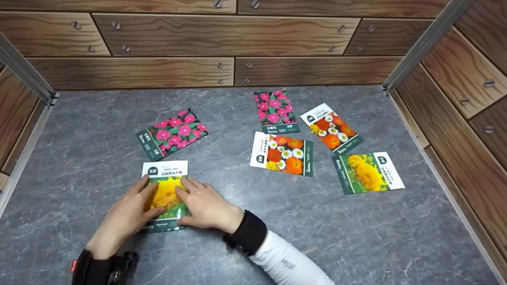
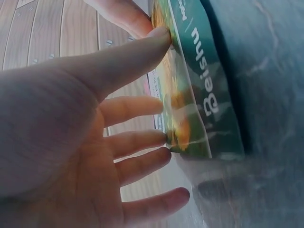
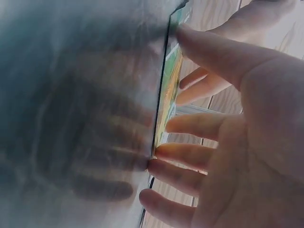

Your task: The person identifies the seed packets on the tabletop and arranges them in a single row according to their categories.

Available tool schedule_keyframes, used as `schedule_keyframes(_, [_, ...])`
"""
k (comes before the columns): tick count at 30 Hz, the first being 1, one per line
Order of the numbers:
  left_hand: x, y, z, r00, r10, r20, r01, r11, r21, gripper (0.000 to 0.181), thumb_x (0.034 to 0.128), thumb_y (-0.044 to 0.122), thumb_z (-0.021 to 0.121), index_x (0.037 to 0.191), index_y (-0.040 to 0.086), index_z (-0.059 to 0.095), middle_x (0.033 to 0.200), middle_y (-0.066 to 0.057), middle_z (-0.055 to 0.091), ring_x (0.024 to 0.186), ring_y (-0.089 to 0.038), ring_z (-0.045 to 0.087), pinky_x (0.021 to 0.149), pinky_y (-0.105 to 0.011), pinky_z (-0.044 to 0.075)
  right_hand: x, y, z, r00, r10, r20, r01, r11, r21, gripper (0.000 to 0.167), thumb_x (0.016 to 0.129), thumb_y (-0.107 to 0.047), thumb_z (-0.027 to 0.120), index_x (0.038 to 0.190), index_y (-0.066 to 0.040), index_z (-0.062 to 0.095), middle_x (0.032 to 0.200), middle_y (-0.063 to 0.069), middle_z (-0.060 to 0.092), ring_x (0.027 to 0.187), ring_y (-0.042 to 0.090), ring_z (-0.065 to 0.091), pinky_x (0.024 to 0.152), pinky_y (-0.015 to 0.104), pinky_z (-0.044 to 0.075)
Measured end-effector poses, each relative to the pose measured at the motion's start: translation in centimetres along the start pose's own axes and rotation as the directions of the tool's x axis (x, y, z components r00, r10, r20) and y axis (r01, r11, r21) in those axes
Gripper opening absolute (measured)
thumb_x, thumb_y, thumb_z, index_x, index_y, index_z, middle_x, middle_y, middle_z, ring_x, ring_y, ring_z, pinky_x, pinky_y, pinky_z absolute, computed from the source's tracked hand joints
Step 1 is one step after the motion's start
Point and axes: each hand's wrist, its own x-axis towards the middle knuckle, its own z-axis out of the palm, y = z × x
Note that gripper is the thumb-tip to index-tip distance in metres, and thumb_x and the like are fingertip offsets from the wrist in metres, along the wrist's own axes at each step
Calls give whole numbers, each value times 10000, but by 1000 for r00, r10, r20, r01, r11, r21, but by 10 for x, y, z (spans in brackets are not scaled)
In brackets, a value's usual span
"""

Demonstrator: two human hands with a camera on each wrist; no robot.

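Observation:
A seed packet with a yellow sunflower picture [image 1: 166, 174] lies flat on the grey table, its white end pointing away from me. Its left side is touched by my left hand [image 1: 126, 211], with the fingers loosely extended and the thumb on the lower part. From the other side my right hand [image 1: 210, 206] rests its fingertips and thumb at the right edge. The left wrist view shows the left thumb [image 2: 137, 54] on the packet's front [image 2: 190, 95], near its green end. In the right wrist view the packet [image 3: 170, 80] appears edge-on beside the extended right fingers [image 3: 185, 156].
Just beyond lies a pink-flower packet [image 1: 173, 133]. To the right are another pink-flower packet [image 1: 275, 111], two orange-and-white flower packets [image 1: 282, 153] [image 1: 332, 128] and a second sunflower packet [image 1: 368, 173]. Wood-patterned walls [image 1: 225, 35] enclose the table's back and sides.

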Motion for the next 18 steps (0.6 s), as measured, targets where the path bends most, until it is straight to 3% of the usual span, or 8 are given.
schedule_keyframes(7, [-3, 7, -1, 987, 52, -153, -53, 999, 1, 709, 976, 274, 756, 1563, 1, 465, 1658, -358, 315, 1481, -597, 380, 1100, -759, 436, -7, 14, -12, 995, 50, -87, -39, 993, 115, 787, 1011, -530, 647, 1640, -143, 375, 1753, 119, 282, 1618, 304, 334, 1301, 531, 367])
schedule_keyframes(14, [-3, 18, 4, 981, 58, -185, -60, 998, -7, 681, 1004, 284, 722, 1574, 22, 458, 1674, -321, 323, 1518, -564, 351, 1145, -751, 400, -23, 34, -11, 994, 89, -70, -79, 988, 133, 786, 1018, -550, 617, 1638, -134, 371, 1763, 120, 239, 1647, 311, 255, 1334, 545, 288])
schedule_keyframes(18, [-2, 28, 10, 965, 109, -238, -112, 994, 1, 673, 980, 284, 751, 1547, 25, 499, 1648, -315, 379, 1471, -554, 435, 1122, -723, 449, -38, 53, -10, 989, 125, -74, -114, 985, 130, 792, 1010, -549, 627, 1627, -115, 386, 1755, 132, 256, 1643, 324, 263, 1335, 554, 277])
